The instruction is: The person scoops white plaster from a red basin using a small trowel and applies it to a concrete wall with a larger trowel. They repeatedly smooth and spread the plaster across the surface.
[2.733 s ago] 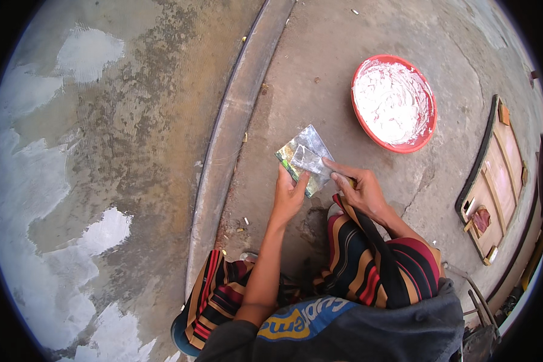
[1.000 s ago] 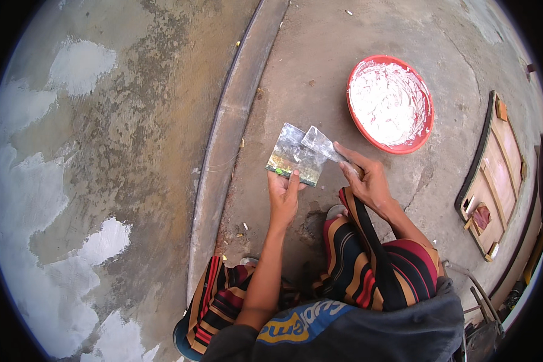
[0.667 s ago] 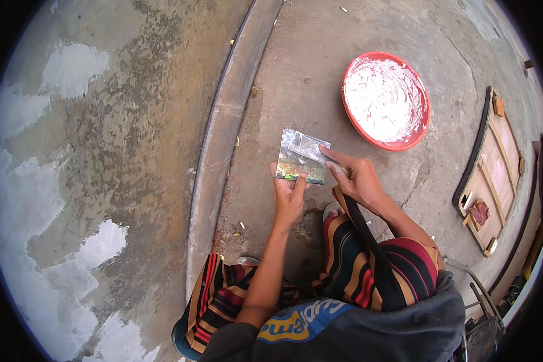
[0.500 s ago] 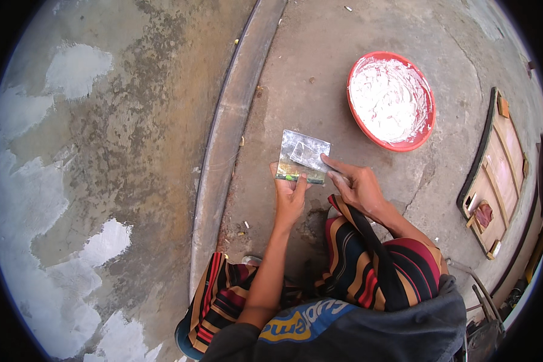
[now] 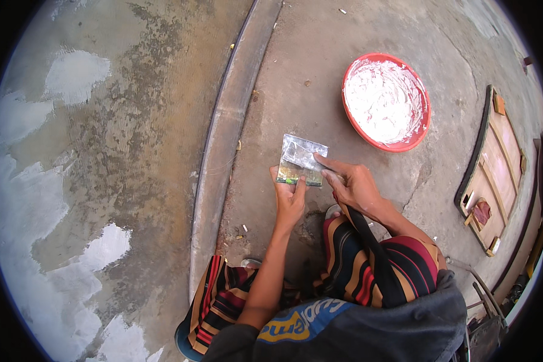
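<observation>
My left hand [image 5: 290,201] grips a thin rectangular plate [image 5: 291,174] by its near edge, thumb on top. The plate is smeared white, with a yellow-green strip along the near side. My right hand [image 5: 361,186] is closed round a putty knife [image 5: 308,160], its forefinger stretched along it. The knife's whitish blade lies across the far half of the plate; its handle is mostly hidden by the fingers. Beyond my right hand stands a red basin [image 5: 429,118] containing white paste [image 5: 383,99], streaked up its inner wall.
At left is a grey-brown wall [image 5: 163,120] with white patches [image 5: 78,75]. A raised ledge [image 5: 223,139] runs along its foot. A wooden-framed panel [image 5: 495,172] with a reddish cloth [image 5: 481,212] lies at far right. My striped-clothed knees flank my forearms on the concrete floor [image 5: 308,36].
The putty knife's blade has shifted slightly left and turned over the plate, moved by my right hand. My left hand keeps its hold. The whole view has shifted slightly.
</observation>
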`<state>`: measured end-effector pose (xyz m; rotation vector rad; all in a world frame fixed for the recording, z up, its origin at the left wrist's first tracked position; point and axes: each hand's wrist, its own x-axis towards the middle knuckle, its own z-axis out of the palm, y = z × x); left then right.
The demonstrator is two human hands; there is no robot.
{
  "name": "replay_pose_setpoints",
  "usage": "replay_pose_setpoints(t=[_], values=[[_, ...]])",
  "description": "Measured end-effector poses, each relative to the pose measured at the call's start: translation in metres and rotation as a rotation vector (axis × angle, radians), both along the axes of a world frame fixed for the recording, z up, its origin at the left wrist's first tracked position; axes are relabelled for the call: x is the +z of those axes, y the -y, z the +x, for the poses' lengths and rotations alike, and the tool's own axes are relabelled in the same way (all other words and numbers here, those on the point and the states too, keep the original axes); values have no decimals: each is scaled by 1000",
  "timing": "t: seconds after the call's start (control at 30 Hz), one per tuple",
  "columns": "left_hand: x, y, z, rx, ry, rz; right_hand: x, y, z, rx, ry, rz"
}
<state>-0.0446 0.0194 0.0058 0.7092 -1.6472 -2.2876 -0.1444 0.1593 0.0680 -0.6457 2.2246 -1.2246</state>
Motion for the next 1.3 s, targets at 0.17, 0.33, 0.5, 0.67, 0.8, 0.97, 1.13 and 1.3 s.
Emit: replay_pose_setpoints(t=[0.17,0.33,0.5,0.67,0.8,0.97,1.13,1.3], values=[[0,-4,1,-16,0,26,-4,1,-5,-4,-1,-6],[-10,0,6,-29,-39,-36,1,0,2,-1,10,-18],[-10,-6,6,-14,-40,-9,1,9,-26,-77,-94,80],[-4,25,9,222,85,247,-19,-5,-23,-120,-8,-56],[-5,28,6,318,-107,328,-16,-10,8,-16,90,49],[-8,17,10,264,-16,305,-23,-2,6,12,19,63],[1,17,8,204,6,315,-21,1,7,-10,68,24],[-1,11,10,227,30,314,-24,-4,16,-36,116,14]])
